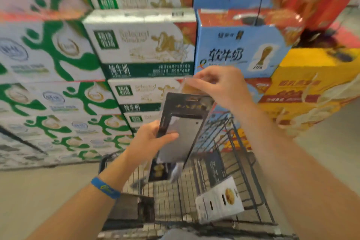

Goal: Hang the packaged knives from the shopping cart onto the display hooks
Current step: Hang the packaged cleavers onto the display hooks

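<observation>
Both hands hold one packaged knife above the cart.

The left hand (153, 142), a blue wristband (105, 189) on its wrist, grips the lower left edge of the packaged knife (181, 128) with the thumb laid across its front. The right hand (220, 85) pinches the clear top edge. The pack sits tilted at the centre of the frame, over the wire shopping cart (171, 204). In the cart lie a dark package (214, 165) and a white box (220, 198), lower right of centre. Behind, green-and-white milk cartons (140, 45) are stacked across the upper left, with blue cartons (233, 52) and yellow boxes (311, 76) to the right.
</observation>
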Tool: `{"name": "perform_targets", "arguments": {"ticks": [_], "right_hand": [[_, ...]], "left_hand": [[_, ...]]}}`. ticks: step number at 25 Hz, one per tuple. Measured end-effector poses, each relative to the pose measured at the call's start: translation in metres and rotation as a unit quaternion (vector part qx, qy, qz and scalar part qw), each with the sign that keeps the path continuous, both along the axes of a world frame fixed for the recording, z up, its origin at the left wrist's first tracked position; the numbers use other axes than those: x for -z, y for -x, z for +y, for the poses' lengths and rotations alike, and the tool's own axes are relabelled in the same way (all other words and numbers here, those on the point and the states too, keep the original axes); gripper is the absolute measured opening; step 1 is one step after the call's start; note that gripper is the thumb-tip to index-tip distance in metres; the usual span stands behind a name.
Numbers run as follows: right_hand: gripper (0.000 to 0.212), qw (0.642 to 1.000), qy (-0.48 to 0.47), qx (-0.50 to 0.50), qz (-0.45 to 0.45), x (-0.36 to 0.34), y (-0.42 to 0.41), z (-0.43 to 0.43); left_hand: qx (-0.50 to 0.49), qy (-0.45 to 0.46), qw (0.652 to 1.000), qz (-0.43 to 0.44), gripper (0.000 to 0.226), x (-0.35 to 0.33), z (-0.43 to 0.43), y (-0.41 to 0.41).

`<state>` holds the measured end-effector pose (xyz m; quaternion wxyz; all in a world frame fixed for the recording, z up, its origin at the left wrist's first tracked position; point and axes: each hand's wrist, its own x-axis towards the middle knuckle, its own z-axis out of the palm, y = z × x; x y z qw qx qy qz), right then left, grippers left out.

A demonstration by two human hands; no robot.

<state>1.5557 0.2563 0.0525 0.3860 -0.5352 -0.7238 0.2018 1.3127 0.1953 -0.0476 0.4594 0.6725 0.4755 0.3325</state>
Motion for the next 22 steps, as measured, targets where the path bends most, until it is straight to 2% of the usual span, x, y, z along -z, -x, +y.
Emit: {"name": "perform_targets", "arguments": {"ticks": [1,2,3,5,6,8,10,13,17,20,22], "right_hand": [[0.057,0.994,0.021,0.066,0.089,0.005,-0.006,-0.002],[0.065,0.971,0.083,0.106,0.195,0.012,-0.011,-0.003],[0.071,0.934,0.161,0.118,0.297,0.021,-0.013,-0.005],[0.079,0.849,0.283,0.087,0.437,0.042,-0.007,-0.016],[0.082,0.827,0.315,0.058,0.463,0.051,0.000,-0.021],[0.069,0.822,0.324,0.031,0.468,0.061,0.018,-0.028],[0.050,0.844,0.284,0.088,0.447,0.056,0.029,-0.031],[0.042,0.857,0.208,0.179,0.435,0.038,0.024,-0.037],[0.043,0.857,0.098,0.330,0.384,0.018,-0.011,-0.061],[0.040,0.820,0.083,0.406,0.394,-0.003,-0.042,-0.087],[0.040,0.796,0.101,0.435,0.409,-0.015,-0.068,-0.108]], "left_hand": [[-0.010,0.026,0.999,-0.036,0.016,-0.010,0.003,-0.001],[-0.027,0.042,0.997,-0.061,0.019,-0.019,0.006,-0.001],[-0.044,0.048,0.995,-0.080,0.025,-0.028,0.011,0.000],[-0.062,0.059,0.988,-0.129,0.030,-0.046,0.019,0.001],[-0.070,0.078,0.981,-0.164,0.029,-0.054,0.022,0.000],[-0.074,0.135,0.960,-0.232,0.032,-0.068,0.026,-0.003],[-0.078,0.170,0.939,-0.287,0.038,-0.079,0.026,-0.005],[-0.074,0.165,0.923,-0.339,0.043,-0.093,0.029,-0.003],[-0.118,0.134,0.930,-0.320,0.031,-0.104,0.042,0.004],[-0.086,0.106,0.957,-0.258,0.021,-0.102,0.047,-0.018],[-0.063,0.055,0.979,-0.188,0.015,-0.104,0.043,-0.052]]}}
